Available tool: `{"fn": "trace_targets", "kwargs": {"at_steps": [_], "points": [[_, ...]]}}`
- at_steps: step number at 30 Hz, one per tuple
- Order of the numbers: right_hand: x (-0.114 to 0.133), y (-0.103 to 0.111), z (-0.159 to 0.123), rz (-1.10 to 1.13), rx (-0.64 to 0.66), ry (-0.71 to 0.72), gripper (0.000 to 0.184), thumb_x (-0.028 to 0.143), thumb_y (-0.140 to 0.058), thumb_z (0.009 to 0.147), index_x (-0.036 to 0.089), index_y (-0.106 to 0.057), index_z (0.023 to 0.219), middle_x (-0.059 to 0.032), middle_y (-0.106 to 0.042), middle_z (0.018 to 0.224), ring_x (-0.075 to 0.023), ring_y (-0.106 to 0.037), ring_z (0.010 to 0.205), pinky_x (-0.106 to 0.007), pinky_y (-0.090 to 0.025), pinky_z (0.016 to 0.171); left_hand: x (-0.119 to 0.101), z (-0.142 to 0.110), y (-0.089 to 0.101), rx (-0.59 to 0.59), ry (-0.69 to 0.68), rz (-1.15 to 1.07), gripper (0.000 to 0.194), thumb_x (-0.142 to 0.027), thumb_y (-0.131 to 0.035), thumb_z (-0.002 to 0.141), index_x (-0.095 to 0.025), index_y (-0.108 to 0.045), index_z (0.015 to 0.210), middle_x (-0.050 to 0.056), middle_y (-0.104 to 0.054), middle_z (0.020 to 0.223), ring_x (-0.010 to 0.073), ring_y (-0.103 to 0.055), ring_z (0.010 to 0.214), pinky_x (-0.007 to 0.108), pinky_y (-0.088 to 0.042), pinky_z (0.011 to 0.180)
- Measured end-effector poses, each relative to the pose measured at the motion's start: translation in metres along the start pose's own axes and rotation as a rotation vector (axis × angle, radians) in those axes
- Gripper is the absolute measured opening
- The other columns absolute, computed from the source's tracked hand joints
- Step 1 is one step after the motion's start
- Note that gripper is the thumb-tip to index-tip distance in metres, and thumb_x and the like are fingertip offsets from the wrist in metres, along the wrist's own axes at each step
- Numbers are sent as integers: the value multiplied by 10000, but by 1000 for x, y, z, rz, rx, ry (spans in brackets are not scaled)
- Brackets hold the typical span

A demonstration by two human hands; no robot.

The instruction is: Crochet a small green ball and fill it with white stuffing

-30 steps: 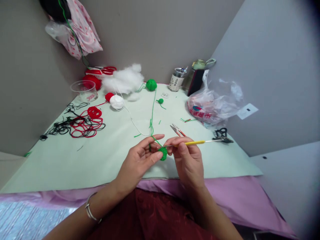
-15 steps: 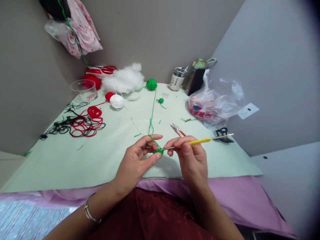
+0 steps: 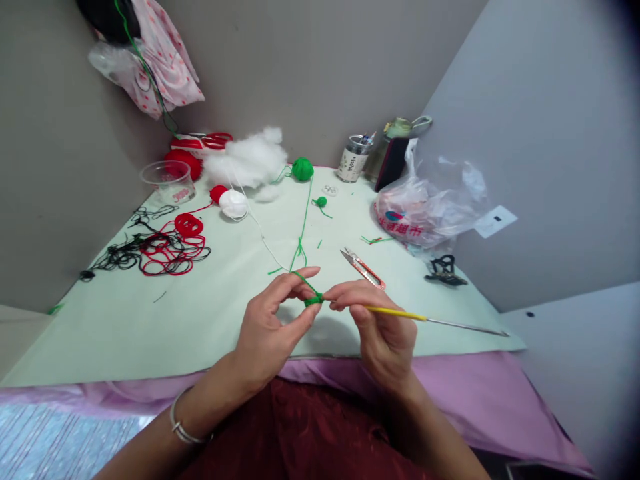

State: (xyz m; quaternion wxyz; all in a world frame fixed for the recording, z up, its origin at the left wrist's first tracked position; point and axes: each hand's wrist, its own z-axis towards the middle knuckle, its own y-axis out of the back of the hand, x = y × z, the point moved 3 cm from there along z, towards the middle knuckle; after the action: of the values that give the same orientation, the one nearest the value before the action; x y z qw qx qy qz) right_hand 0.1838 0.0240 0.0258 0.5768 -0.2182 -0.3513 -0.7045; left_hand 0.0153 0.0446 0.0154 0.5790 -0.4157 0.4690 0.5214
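Pinches the green crocheted piece (image 3: 313, 301) between thumb and fingers of the left hand (image 3: 265, 333), just below centre of the frame. Grips the yellow-handled crochet hook (image 3: 400, 313) with thumb and fingers of the right hand (image 3: 387, 333), to the right of that piece. Holds both hands apart but near each other at the fingertips, with the piece in the narrow space between. Has the left hand nearer, in direct contact, and the right hand close on the other side. Points the hook leftward at the right-hand end of the piece, with a long axis nearly level, dipping a little toward the lower right of the frame. Presents the piece roughly crosswise and thin, nearly edge-on to the view. Cannot tell, at this size, whether hooked through a stitch or only touching the edge.

Leads green yarn (image 3: 306, 220) away from the piece to the upper left, across the left forefinger, then farther up the frame toward the green ball (image 3: 303, 169) at upper centre. Leaves the snips (image 3: 367, 271) just beyond the right hand, right of centre, blades toward the upper left. Farther off, has white stuffing (image 3: 245, 160) left of the green ball.
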Motion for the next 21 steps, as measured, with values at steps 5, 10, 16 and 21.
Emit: {"fn": "trace_targets", "kwargs": {"at_steps": [5, 10, 16, 21], "points": [[2, -8, -6, -171, -14, 156, 218, 154, -568, 1016, 254, -728, 1126, -71, -774, 1035, -200, -728, 914, -366, -604, 775, 5, 1, -2, 32, 209, -241, 507, -227, -818, 804, -194, -693, 1294, 0, -662, 864, 158, -648, 878, 297, -527, 898], [3, -19, -14, -573, -80, 372, 397, 65, -706, 899, 298, -747, 1218, -71, -753, 1042, -221, -726, 940, -358, -613, 762, 12, -1, -10, 88, 373, -545, 635, -276, -893, 753, -211, -674, 1346, -6, -647, 896, 128, -626, 834, 240, -506, 809], [2, -8, -6, -103, -205, 87, 234, 155, -568, 1011, 259, -758, 1100, -52, -740, 923, -196, -691, 822, -352, -580, 713, 10, -1, -7, 177, 550, -735, 504, -257, -885, 767, -200, -761, 1252, 4, -655, 877, 91, -564, 773, 197, -453, 753], [-5, -11, 2, 220, -187, -158, 191, 241, -583, 1024, 250, -766, 970, -31, -738, 871, -168, -678, 750, -314, -561, 658, 5, 1, -6, 161, 400, -598, 441, -264, -880, 774, -226, -784, 1202, 9, -669, 872, 128, -605, 840, 239, -483, 815]]}}
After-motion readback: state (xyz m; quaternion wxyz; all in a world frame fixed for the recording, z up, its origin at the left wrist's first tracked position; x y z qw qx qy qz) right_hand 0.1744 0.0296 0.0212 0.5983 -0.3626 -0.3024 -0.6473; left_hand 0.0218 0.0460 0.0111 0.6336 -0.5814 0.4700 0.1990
